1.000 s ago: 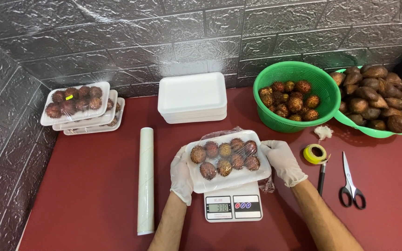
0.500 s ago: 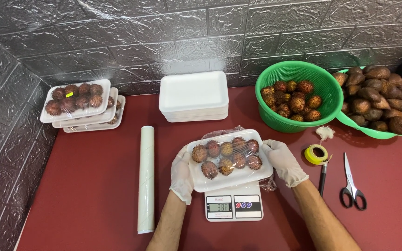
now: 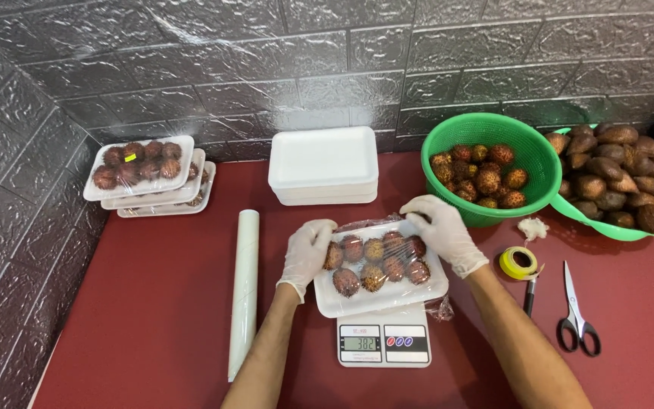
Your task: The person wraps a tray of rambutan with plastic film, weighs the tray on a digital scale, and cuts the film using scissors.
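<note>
Item: white foam tray of fruit [image 3: 380, 291], film-wrapped, rested on digital scale [image 3: 384, 344] on red table [image 3: 153, 303]. Gloved left hand [image 3: 308, 250] gripped its left edge; gloved right hand [image 3: 442, 231] gripped its far right corner. Film roll [image 3: 244, 291] lay left.

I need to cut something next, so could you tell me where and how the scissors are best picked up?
Take the scissors by the black loop handles at the near end, coming from above; they lie flat, blades shut, pointing away.

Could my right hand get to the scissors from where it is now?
Probably yes. The right hand grips the wrapped fruit tray, and the scissors lie in the open beside that forearm, nothing covering them.
</note>
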